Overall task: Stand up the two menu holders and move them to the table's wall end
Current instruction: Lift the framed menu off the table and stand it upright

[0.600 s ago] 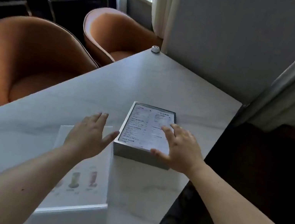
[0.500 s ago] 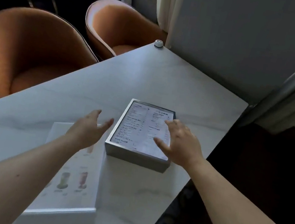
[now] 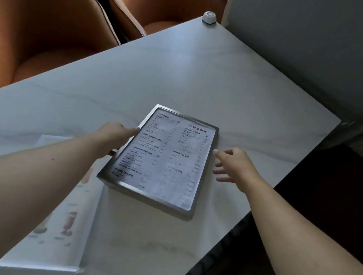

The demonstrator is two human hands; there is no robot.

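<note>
Metal-framed menu holder (image 3: pixel 162 158) flat near table (image 3: pixel 244 87) right edge. Left hand (image 3: pixel 115 137) touching its left rim; right hand (image 3: pixel 234 164) spread open just beside, holding nothing. Second holder (image 3: pixel 63 208) flat, nearer corner. Risk: one-sided lift pivots frame off right edge.

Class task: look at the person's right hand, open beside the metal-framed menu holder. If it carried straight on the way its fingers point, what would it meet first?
The right hand has its fingers spread toward the left, so it would probably meet the right edge of the framed menu holder first. A small gap seems to separate them, though depth is hard to judge.
</note>
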